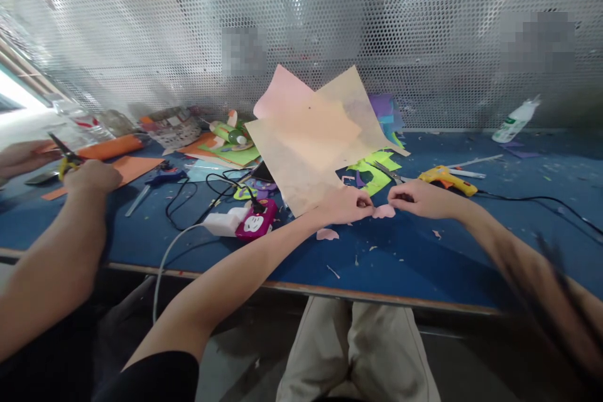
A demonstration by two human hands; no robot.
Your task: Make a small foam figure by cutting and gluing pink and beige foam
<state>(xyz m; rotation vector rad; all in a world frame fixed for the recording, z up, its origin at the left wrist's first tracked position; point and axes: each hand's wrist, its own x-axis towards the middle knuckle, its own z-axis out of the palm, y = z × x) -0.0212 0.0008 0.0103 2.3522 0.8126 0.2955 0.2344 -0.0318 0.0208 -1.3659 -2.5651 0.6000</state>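
Note:
Between my hands is a small pink paper piece [384, 211] with a wavy edge. My left hand [346, 205] pinches its left end, fingers closed. At its right end, my right hand [414, 198] is closed in a pinch too. A second pink paper cutout [327, 234] lies on the blue table [400, 264] just below my left wrist. Behind my hands are scissors [389, 171] on bright green paper scraps [377, 179]. A yellow glue gun [447, 179] rests just beyond my right hand.
Large cream and pink sheets [301, 151] stand against the perforated metal panel [320, 25]. A magenta power block [257, 220] with cords sits left of my forearm. At far left a co-worker's hands [89, 177] hold scissors near orange paper [136, 169]. A glue bottle [517, 120] stands back right.

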